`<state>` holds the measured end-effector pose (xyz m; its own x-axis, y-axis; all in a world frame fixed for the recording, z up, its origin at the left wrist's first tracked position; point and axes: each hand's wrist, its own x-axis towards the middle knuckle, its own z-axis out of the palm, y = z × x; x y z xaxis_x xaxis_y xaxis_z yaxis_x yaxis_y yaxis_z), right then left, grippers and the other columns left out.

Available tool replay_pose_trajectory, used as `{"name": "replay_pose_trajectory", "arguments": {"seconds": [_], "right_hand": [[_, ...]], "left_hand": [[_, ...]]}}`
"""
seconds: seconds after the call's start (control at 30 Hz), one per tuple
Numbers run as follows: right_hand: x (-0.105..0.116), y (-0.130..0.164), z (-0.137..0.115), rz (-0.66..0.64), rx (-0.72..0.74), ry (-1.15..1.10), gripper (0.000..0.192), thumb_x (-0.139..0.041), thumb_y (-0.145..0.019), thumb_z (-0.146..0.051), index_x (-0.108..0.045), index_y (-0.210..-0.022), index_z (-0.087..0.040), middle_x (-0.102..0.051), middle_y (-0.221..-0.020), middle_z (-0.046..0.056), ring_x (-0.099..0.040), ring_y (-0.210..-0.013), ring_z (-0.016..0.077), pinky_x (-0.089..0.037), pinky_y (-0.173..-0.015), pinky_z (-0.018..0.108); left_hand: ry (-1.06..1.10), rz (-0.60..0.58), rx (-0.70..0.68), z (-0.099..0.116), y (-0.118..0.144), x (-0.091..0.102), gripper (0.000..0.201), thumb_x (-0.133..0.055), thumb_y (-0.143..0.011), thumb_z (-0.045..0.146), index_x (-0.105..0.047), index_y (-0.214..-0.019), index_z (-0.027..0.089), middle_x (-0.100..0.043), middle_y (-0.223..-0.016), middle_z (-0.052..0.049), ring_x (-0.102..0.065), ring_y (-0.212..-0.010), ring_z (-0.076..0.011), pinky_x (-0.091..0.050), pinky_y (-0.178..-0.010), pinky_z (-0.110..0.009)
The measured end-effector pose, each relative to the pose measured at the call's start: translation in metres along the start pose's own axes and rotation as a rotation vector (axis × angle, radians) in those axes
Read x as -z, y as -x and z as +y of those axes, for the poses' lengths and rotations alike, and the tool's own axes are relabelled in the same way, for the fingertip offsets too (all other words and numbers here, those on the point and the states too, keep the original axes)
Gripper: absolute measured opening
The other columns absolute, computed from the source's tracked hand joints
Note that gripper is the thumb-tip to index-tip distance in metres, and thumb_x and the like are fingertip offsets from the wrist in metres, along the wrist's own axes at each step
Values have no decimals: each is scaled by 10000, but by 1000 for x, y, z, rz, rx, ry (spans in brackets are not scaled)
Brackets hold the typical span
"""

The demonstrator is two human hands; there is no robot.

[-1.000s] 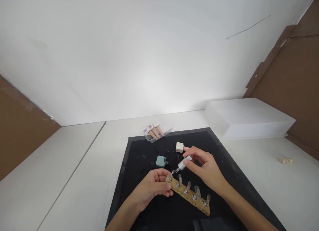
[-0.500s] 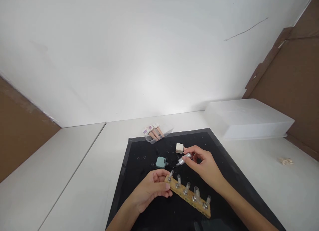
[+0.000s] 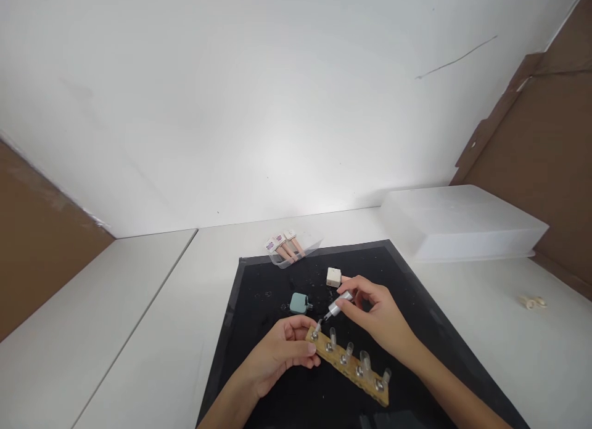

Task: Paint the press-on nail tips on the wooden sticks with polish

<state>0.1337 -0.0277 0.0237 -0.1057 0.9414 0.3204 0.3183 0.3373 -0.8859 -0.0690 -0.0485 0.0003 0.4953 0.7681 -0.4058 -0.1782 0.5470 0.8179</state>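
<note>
My left hand (image 3: 289, 349) is closed on the far left end of a yellowish, wood-coloured strip (image 3: 340, 362). Several clear false nail tips (image 3: 349, 350) stand along it on round silver mounts. Between thumb and fingers, my right hand (image 3: 370, 302) pinches a nail polish brush (image 3: 339, 304) by its silver cap handle. Its dark tip points down and left, at the nail tip (image 3: 319, 325) closest to my left hand; whether they touch I cannot tell. Just beyond my left hand sits a small teal bottle (image 3: 298, 302). A white block (image 3: 333, 277) lies near my right fingers.
Under everything is a black mat (image 3: 268, 281). At its back edge, a clear tray (image 3: 312, 243) holds several pinkish sticks with white heads. An upturned white translucent bin (image 3: 472, 232) stands at the back right. Small cream pieces (image 3: 531, 302) lie on the white table at right.
My right hand has brought the brush slightly down and left, to the first nail tip. The strip's near end has shifted very slightly left; my left hand keeps its grip.
</note>
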Motion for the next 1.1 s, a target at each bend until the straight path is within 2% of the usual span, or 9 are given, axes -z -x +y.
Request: {"name": "replay_pose_trajectory", "arguments": {"seconds": [0.17,0.3,0.47,0.57,0.73,0.83,0.93,1.1], "right_hand": [[4,-1,-2,21,-19,-7,52,-609,-752,-241,-633,-753,-195,-550,-617,-14,-465,-511,135,-412,-481,245],[5,3,-6,-44,-4,-46,60,-617,-755,-254,-640,-748,-200,-581,-665,2,-495,-528,137,-461,-520,257],[1,4,-6,-122,30,-18,69,-624,-745,-245,-665,-776,-200,-528,-629,-12,-483,-529,139,-437,-496,246],[2,1,-3,-91,23,15,46,-623,-749,-231,-659,-758,-204,-500,-593,-28,-460,-525,140,-426,-540,268],[5,-1,-2,-61,-8,20,70,-588,-787,-241,-631,-751,-200,-550,-630,-10,-468,-529,141,-405,-507,257],[4,2,-6,-109,-6,-26,96,-590,-788,-264,-626,-728,-197,-554,-631,-10,-486,-527,137,-434,-519,253],[2,4,-9,-160,1,-42,70,-619,-758,-254,-638,-725,-195,-555,-614,-11,-483,-519,137,-413,-481,239],[3,1,-5,-74,-15,3,68,-614,-762,-226,-630,-702,-198,-539,-588,-17,-451,-508,135,-380,-478,248]], "left_hand": [[-58,13,-14,3,3,-2,286,-765,-613,173,-629,-862,132,-679,-744,-23,-622,-590,-90,-463,-560,-172],[-128,7,-48,4,5,-3,280,-760,-617,182,-628,-858,126,-672,-744,-31,-613,-615,-105,-465,-578,-200],[-166,-11,-58,1,3,-3,286,-760,-607,174,-628,-855,121,-657,-715,-26,-607,-621,-116,-458,-575,-212],[-164,-11,-65,0,2,-2,283,-758,-615,181,-630,-861,123,-660,-720,-27,-607,-621,-116,-458,-574,-213],[-159,-26,-62,-1,0,-1,287,-756,-619,177,-633,-873,125,-671,-743,-36,-606,-626,-114,-467,-585,-217],[-162,-22,-59,-1,0,-1,287,-760,-612,178,-636,-865,125,-667,-725,-30,-607,-621,-116,-465,-579,-214],[-171,-32,-63,0,1,-2,284,-761,-613,181,-643,-863,121,-660,-708,-26,-605,-616,-114,-463,-573,-210],[-149,-23,-45,1,1,-4,276,-758,-619,172,-647,-868,127,-671,-743,-33,-611,-627,-111,-471,-582,-205]]}}
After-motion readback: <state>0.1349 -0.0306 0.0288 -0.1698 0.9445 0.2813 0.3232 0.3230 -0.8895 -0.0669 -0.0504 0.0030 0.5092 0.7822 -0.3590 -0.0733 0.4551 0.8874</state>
